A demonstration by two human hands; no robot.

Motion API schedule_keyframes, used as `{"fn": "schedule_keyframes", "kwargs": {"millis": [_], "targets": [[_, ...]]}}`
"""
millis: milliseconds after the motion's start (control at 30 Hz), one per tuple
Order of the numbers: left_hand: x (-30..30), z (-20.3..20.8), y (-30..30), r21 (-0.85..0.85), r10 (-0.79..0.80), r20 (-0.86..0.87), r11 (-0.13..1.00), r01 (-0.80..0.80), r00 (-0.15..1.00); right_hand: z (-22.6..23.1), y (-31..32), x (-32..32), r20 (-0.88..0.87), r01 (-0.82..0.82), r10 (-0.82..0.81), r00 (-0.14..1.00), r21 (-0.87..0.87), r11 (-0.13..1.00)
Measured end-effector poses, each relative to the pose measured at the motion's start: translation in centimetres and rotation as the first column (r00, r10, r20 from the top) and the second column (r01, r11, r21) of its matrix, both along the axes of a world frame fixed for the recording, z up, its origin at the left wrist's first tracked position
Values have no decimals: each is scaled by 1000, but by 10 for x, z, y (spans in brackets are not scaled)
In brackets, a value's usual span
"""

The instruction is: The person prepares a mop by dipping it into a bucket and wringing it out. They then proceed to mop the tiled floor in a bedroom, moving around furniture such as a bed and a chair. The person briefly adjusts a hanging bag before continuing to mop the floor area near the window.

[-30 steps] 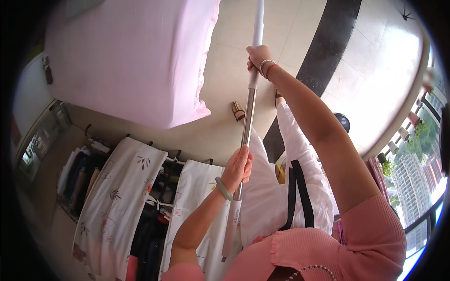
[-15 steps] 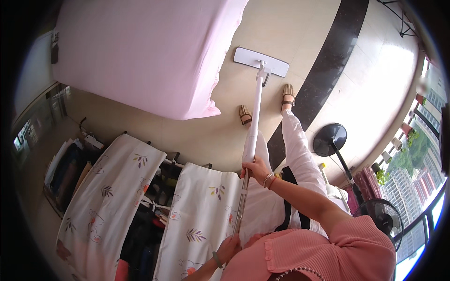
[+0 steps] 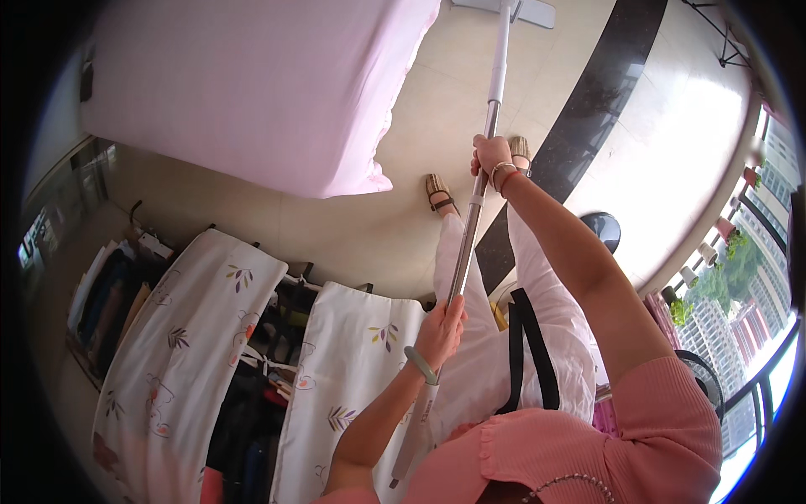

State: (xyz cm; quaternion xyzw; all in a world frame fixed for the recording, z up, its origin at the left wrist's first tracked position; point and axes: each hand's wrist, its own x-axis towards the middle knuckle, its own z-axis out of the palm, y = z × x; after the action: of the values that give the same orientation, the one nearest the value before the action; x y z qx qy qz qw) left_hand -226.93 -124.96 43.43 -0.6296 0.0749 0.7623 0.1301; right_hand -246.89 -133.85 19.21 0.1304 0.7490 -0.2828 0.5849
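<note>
A flat mop with a long white and silver pole [image 3: 466, 244] runs slantwise from beside my body to the far floor. Its pale flat head [image 3: 534, 13] lies on the floor at the top edge, partly out of view. My right hand [image 3: 492, 156] is closed around the pole's upper part, near my feet in the picture. Lower down, my left hand [image 3: 440, 336] wraps the silver tube just above the white grip [image 3: 416, 437]. The grip's end sticks out below my left hand, beside my pink top.
A bed with a pink cover [image 3: 252, 92] stands at the far left. A rack under white patterned cloths [image 3: 189, 336] is on the near left. A fan [image 3: 701, 378] and a round black base [image 3: 603, 230] are at right, near a window with potted plants [image 3: 739, 239].
The mop head has slid away from me to the top edge. Both my hands have moved forward with the pole, and the grip end now shows below my left hand.
</note>
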Motion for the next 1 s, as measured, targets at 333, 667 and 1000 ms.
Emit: {"fn": "schedule_keyframes", "kwargs": {"millis": [333, 667, 1000], "targets": [[113, 84, 104, 192, 8, 198, 980, -47, 980, 69, 107, 166, 84, -164, 156, 984, 108, 980], [163, 182, 151, 181, -186, 228, 973, 146, 956, 143, 174, 222, 414, -57, 26, 910, 62, 996], [29, -11, -12, 41, 57, -21, 998, -56, 998, -1, -40, 48, 138, -116, 133, 981, -124, 986]]}}
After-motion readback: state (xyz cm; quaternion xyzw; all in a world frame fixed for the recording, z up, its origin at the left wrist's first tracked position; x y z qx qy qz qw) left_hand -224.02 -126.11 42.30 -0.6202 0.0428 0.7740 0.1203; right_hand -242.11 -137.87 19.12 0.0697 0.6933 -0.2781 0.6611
